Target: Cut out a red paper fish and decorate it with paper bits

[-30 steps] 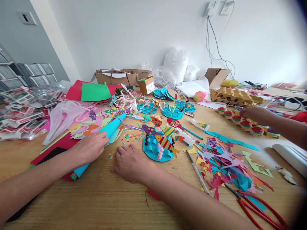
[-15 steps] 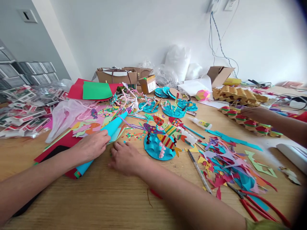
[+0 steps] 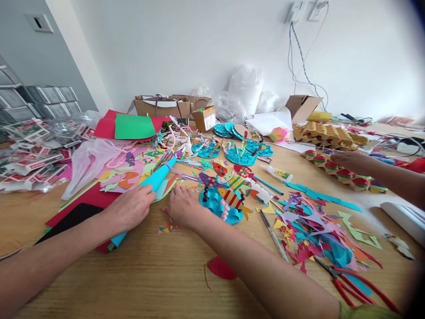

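Gripping the edge of the blue paper (image 3: 160, 173) with the left hand (image 3: 134, 206), along red paper (image 3: 96, 195) on the table (image 3: 159, 279). Resting the right hand (image 3: 183, 206), fingers bent, by paper bits (image 3: 168, 228) beside the blue disc (image 3: 211, 207), leaving it impossible to tell whether clutching any.

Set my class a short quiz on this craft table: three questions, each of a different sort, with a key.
1. True or false: the person's left hand is touching the blue paper.
2. Which is nearest to the person's right hand?
A. the glue bottle
B. the blue disc under the striped paper fish
C. the egg carton
3. Complete: at the back left, the sheet lying on top of the red sheet is ____.

Key: 1. True. 2. B. 3. Green.
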A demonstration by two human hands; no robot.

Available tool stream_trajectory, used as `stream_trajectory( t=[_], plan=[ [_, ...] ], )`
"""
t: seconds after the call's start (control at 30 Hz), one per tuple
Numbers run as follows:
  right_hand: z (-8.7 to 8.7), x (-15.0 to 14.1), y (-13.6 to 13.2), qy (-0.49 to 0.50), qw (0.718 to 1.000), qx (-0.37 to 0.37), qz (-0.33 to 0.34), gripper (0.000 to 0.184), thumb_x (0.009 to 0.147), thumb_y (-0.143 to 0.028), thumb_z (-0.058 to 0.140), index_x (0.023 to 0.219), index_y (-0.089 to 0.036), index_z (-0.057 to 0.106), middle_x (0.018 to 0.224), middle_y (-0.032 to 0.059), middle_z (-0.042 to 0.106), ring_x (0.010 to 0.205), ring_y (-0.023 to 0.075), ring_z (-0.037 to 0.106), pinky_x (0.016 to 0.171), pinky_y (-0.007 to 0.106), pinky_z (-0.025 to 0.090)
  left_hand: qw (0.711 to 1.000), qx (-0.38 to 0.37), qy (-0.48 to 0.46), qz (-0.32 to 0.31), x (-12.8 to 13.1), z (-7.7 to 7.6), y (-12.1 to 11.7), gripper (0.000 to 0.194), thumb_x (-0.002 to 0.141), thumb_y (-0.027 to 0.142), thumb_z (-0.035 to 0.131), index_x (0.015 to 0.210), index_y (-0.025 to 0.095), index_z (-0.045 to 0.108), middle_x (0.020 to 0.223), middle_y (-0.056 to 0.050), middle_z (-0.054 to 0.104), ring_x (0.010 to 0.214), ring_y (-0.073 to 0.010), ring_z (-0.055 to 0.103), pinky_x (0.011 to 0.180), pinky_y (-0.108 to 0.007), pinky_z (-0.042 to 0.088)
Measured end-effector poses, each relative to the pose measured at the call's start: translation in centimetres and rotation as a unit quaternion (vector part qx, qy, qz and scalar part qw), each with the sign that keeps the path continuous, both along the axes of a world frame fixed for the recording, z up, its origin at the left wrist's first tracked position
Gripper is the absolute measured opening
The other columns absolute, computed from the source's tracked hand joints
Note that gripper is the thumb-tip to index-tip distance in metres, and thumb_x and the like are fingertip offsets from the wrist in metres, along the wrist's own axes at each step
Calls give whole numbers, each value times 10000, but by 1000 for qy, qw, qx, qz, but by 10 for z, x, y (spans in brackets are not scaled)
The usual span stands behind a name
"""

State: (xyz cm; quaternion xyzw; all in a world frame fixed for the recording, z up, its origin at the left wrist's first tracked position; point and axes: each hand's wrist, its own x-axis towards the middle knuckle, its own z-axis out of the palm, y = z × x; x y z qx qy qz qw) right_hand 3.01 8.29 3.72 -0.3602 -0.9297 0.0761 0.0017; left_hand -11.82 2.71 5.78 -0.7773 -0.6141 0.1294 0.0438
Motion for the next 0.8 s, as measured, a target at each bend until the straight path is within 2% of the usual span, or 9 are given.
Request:
stream_trajectory(
  t=[0.17, 0.33, 0.43, 0.53, 0.63, 0.8],
  plan=[
    [-2, -8, 7, 2, 1000, -3, -7, 562, 928, -454, 445, 1225, 12, 548, 1246, 268, 550, 1157, 322, 517, 926, 423, 437, 1000, 1, -4, -2, -2, -2, 1, 264, 820, 24, 377, 835, 122, 622, 900, -112, 590, 870, -257, 598, 782, -380, 477],
    [-2, 13, -26, 2, 998, -6, 61, 561, 909, -451, 485, 1216, 11, 568, 1203, 237, 587, 1171, 308, 499, 949, 383, 432, 1000, 6, -2, -9, -2, -6, 2, 272, 822, 37, 368, 846, 132, 622, 905, -111, 593, 873, -265, 592, 776, -389, 475],
    [0, 36, -46, 6, 994, 8, 106, 586, 906, -464, 490, 1232, 19, 554, 1227, 243, 570, 1186, 326, 484, 985, 437, 409, 1000, 11, 3, -11, 1, -8, 1, 277, 811, 30, 370, 849, 136, 623, 903, -107, 595, 863, -262, 590, 757, -382, 471],
    [5, 49, -56, 15, 994, 22, 111, 590, 902, -495, 488, 1218, -3, 572, 1220, 223, 581, 1165, 325, 500, 1008, 473, 393, 1000, 16, 5, -14, 6, -10, -1, 282, 810, 29, 371, 855, 144, 624, 892, -96, 598, 854, -251, 590, 710, -350, 462],
    [7, 46, -59, 25, 990, 20, 138, 566, 913, -499, 462, 1203, -30, 589, 1220, 197, 587, 1165, 316, 501, 1021, 493, 387, 1000, 24, 3, -19, 12, -11, -2, 311, 830, 31, 340, 869, 152, 624, 889, -86, 601, 821, -238, 589, 653, -326, 440],
    [0, 43, -67, 28, 980, 8, 196, 634, 927, -522, 404, 1275, -9, 537, 1340, 223, 515, 1238, 323, 451, 1070, 535, 329, 999, 25, 0, -22, 15, -19, 0, 319, 826, 28, 340, 872, 160, 626, 891, -77, 601, 805, -217, 585, 638, -305, 424]
  ],
)
